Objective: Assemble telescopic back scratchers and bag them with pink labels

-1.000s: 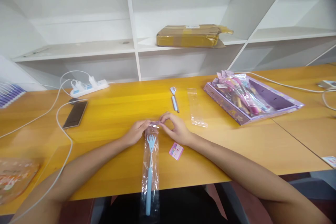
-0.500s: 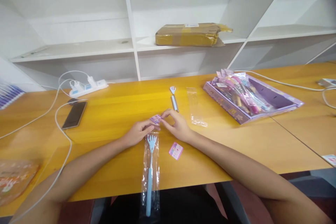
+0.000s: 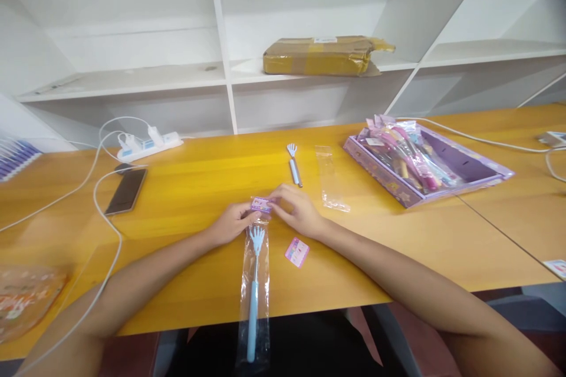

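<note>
Left hand [image 3: 230, 223] and right hand [image 3: 297, 210], nearly closed, are pinching a pink card [image 3: 261, 205], apparently atop a clear bag [image 3: 262, 297], whose blue scratcher [image 3: 253, 306] is overhanging the desk's [image 3: 190, 288] near edge.

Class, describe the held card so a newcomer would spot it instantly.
On the yellow table, find the bagged scratcher crossing the near edge. Just beyond its claw, between left hand and right hand, is the card. Unlike the loose card nearby, both hands hold it.

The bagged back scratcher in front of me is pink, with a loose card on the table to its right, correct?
No: the bagged back scratcher is light blue, not pink, as the head view shows. The loose card does lie to its right.
</note>
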A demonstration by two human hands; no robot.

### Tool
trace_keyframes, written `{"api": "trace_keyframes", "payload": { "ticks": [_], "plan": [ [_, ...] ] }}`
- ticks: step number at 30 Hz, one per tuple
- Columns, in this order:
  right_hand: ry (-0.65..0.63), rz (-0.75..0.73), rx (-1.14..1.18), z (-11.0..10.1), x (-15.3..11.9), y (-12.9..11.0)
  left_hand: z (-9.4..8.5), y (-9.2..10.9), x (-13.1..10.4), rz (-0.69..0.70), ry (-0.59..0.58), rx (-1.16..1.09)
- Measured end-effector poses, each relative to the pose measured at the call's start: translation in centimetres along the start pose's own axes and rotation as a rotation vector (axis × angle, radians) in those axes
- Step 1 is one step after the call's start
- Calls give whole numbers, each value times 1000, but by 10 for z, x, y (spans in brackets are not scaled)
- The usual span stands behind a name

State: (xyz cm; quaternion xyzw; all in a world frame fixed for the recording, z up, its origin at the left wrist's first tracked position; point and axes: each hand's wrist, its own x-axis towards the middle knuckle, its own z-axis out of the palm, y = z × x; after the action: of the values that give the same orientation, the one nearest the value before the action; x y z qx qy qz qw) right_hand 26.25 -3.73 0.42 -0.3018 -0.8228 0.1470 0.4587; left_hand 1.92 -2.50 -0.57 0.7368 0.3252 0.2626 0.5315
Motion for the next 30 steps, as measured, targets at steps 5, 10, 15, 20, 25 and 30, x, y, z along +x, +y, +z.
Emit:
{"api": "trace_keyframes", "payload": {
  "ticks": [5, 10, 15, 20, 25, 30],
  "plan": [
    [-48, -48, 2, 1, -1, 1, 0, -1, 0, -13, 16, 42],
    [-62, -43, -2, 1, -5, -1, 1, 3, 0, 1, 24, 66],
    [-65, -34, 41, 0, -5, -3, 0, 5, -1, 9, 13, 59],
    [-88, -21, 102, -2, -3, -2, -1, 2, -1, -3, 12, 71],
    [-125, 27, 209, -4, -1, -1, 0, 2, -1, 35, 37, 37],
    [-54, 97, 239, -6, 1, 0, 5, 6, -5, 25, 145, -56]
  ]
}}
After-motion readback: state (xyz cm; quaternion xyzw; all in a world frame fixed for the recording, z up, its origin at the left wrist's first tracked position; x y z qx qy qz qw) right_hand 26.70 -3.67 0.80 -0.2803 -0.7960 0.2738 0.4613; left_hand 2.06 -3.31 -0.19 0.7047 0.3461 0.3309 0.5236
